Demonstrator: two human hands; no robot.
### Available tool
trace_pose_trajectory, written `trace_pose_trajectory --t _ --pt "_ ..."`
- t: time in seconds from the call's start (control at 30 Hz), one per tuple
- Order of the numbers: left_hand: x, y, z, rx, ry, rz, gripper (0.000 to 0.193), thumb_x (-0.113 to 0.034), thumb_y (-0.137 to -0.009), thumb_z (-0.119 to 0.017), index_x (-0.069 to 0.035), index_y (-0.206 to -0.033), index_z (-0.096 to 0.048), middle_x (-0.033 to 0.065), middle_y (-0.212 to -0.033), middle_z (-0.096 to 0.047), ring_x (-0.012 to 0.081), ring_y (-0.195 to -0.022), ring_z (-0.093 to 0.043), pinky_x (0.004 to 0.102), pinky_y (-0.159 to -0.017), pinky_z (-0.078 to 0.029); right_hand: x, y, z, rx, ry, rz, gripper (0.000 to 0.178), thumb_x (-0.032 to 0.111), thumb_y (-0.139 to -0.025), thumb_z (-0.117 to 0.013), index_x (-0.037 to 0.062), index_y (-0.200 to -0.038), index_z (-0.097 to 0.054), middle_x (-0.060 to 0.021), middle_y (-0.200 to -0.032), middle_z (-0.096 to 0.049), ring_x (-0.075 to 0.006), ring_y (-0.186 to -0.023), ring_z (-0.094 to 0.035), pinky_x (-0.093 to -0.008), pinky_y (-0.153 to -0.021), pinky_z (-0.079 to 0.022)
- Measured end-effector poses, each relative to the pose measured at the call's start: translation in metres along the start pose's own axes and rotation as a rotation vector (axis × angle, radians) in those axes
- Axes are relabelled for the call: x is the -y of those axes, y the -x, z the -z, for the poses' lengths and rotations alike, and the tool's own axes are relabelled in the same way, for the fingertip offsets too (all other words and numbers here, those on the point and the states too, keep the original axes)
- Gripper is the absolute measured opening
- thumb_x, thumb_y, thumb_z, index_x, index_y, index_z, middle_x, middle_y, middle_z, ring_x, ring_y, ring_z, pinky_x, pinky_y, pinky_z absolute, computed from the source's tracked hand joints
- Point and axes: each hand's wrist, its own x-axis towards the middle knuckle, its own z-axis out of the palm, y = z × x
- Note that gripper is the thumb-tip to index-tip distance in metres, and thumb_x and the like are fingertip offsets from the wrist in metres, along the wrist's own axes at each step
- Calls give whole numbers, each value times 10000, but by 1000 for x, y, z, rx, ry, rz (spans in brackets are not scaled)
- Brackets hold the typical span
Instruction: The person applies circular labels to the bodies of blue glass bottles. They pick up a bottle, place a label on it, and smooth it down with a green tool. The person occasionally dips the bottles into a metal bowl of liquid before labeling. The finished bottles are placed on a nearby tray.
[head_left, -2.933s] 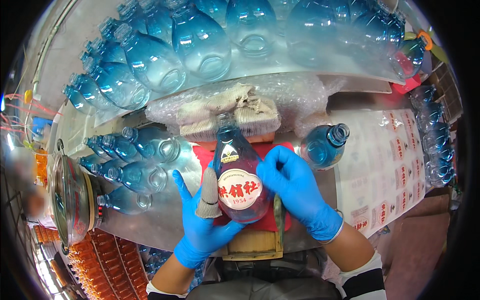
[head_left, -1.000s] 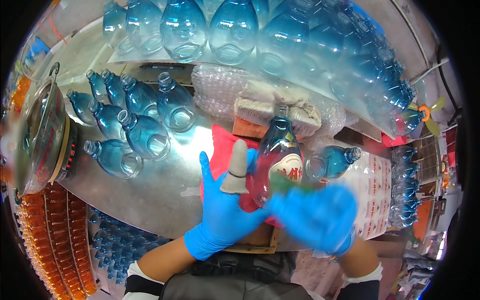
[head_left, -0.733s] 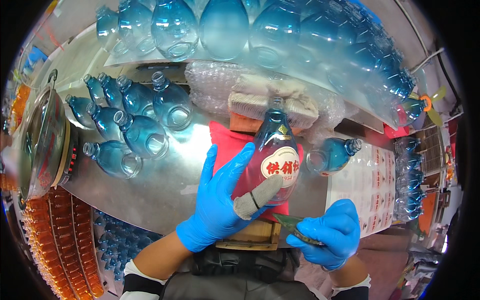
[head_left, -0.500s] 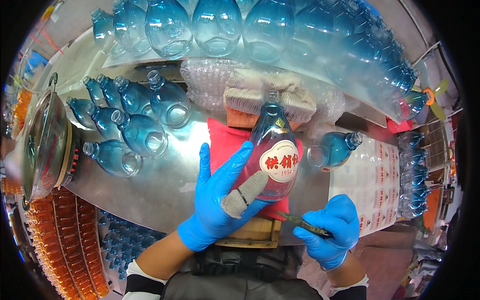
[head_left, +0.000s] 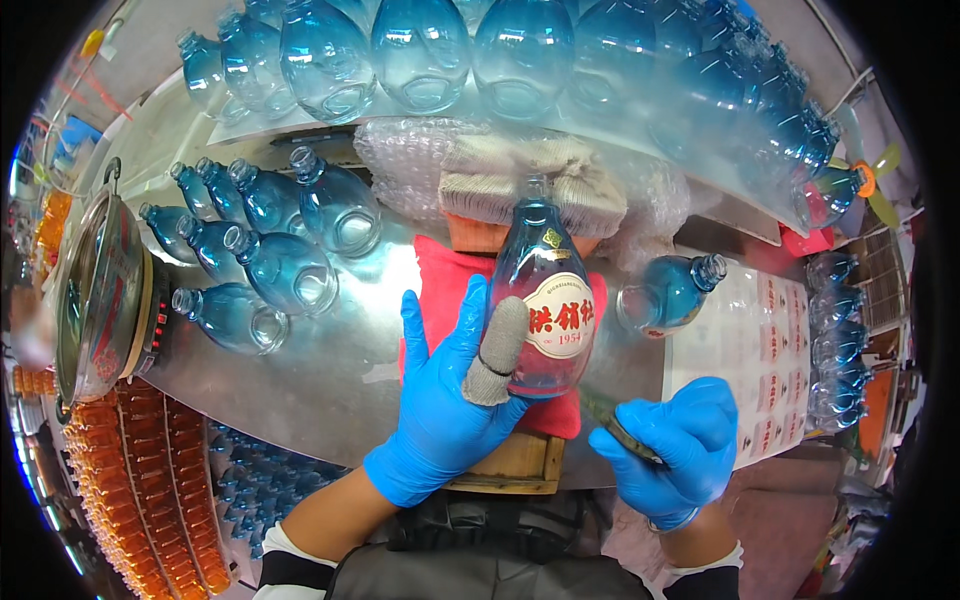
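Note:
A clear blue glass bottle (head_left: 535, 255) with a pale label (head_left: 562, 325) in red print lies tilted, its neck against a folded, ribbed cream cloth (head_left: 480, 195) and its body over a red cloth (head_left: 437, 270). My left hand (head_left: 435, 420), in a blue glove, holds the bottle's lower body. A grey knitted cover (head_left: 495, 355) wraps its thumb, which presses beside the label; the index finger lies along the glass. To the right, my blue-gloved right hand (head_left: 685, 450) is closed round a slim dark tool (head_left: 618, 428), its tip toward the bottle's base but apart from it.
Several blue bottles (head_left: 285, 270) lie on the metal table at left, near a round lidded pan (head_left: 100, 300). One blue bottle (head_left: 665, 290) and a printed label sheet (head_left: 735, 360) are at right. Bubble wrap (head_left: 400, 165) and rows of bottles (head_left: 420, 60) line the far side.
My left thumb has slid up the bottle and now points more upright. The bottle is turned slightly. My right hand, with the tool, has shifted a little to the right.

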Motion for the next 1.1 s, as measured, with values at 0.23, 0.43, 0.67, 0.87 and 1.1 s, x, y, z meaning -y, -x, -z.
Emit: trace_pose_trajectory --t 0.23,0.43,0.67,0.87,1.1 --pt "7 0 -3 -104 192 25 793 -226 -671 -714 -55 -1357 -355 182 -1313 -445 287 -1158 -496 588 -1053 2 13 15 -26 111 297 386 339 164 -647 -703 208 -984 -686 39 -1045 -550 -134 -815 -474 -280 -672 -351" --pt "9 -1 -2 -172 236 -14 825 -254 -668 -745 -14 -1349 -346 157 -1263 -504 260 -1113 -538 564 -1067 -1 18 25 -23 132 195 312 330 262 -613 -777 236 -932 -698 95 -999 -552 -91 -836 -460 -272 -679 -322" --pt "2 -1 2 -150 652 228 996 -292 -624 -794 8 -1387 -228 122 -1316 -458 209 -1131 -526 457 -1106 -16 17 24 -8 30 223 263 343 249 -596 -713 245 -938 -682 85 -945 -563 -91 -753 -459 -280 -673 -323" --pt "13 -7 4 2 458 165 1067 -312 -606 -818 10 -1402 -185 145 -1344 -413 231 -1225 -427 425 -1091 -142 3 -13 4 190 -150 -104 236 261 -625 -780 174 -819 -677 -20 -724 -579 -171 -597 -513 -289 -544 -379" --pt "19 -19 7 86 890 146 931 -150 -698 -743 -19 -1419 -168 130 -1388 -345 217 -1245 -350 335 -1040 -265 -16 16 -21 -24 -894 -893 150 38 -774 -668 13 -915 -624 -45 -862 -634 -99 -795 -584 -240 -744 -485"
